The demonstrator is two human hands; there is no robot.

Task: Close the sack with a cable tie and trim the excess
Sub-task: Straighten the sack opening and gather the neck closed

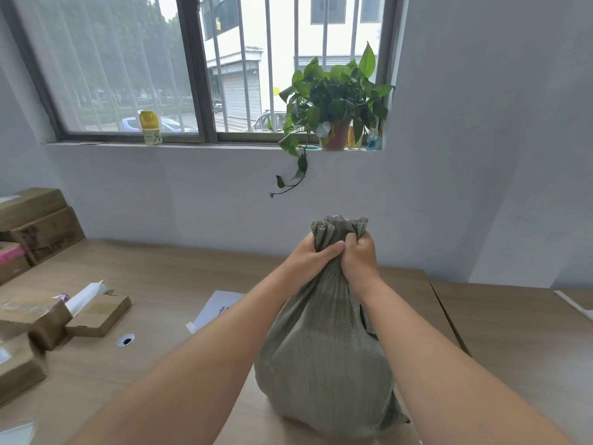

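Grey-green woven fabric sack [324,364] stands upright on light wooden bench [167,284], bulging at base, mouth gathered into bunched neck. Left hand [313,256] grip wrapped around neck, thumb across front. Right hand [359,258] grip clenched on neck just beside left, hands touching. Ruffled sack top sticks up above both fists. Brown cardboard boxes [96,313] at left of bench.

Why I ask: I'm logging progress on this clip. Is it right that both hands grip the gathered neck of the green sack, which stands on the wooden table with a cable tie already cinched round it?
Not quite. The head view shows no cable tie on the sack. The left hand and right hand do grip its gathered neck, and it stands on the wooden table.
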